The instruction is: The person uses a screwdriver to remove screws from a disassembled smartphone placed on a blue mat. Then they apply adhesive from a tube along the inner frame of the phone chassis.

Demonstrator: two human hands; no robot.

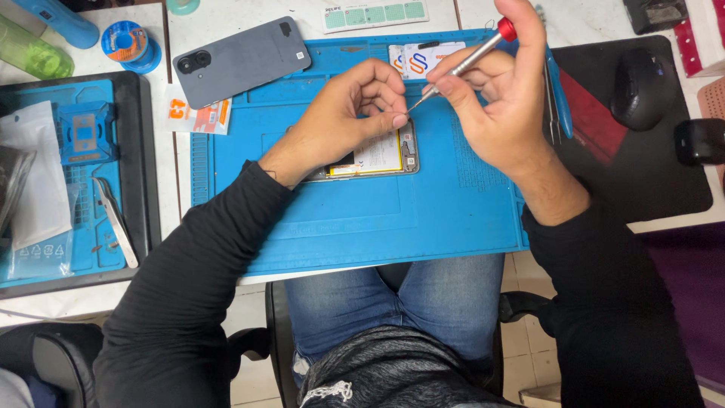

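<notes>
Opened phone (377,155) lies face-down near the middle of the blue work mat (423,219), back cover off, yellow-edged battery showing. Mat sits on the white counter (226,15), edge toward the person's lap.

Left hand (351,109) rests on the phone's upper part, fingers curled, thumb and forefinger pinched together just at the screwdriver tip; too small to tell whether a screw is between them. The hand's weight seems to pin the phone so it doesn't slide.

Right hand (498,98) grips a slim screwdriver (461,64) with a red cap, forefinger over the cap, shaft tilted down-left toward the phone's top corner. Pencil-like hold suits fine turning.

Removed grey back cover (242,60) lies beyond the mat's top-left corner, well apart from the phone. Tweezers (115,219) lie on a second mat in a dark tray to the left. Black mouse (642,87) on a dark pad to the right.
</notes>
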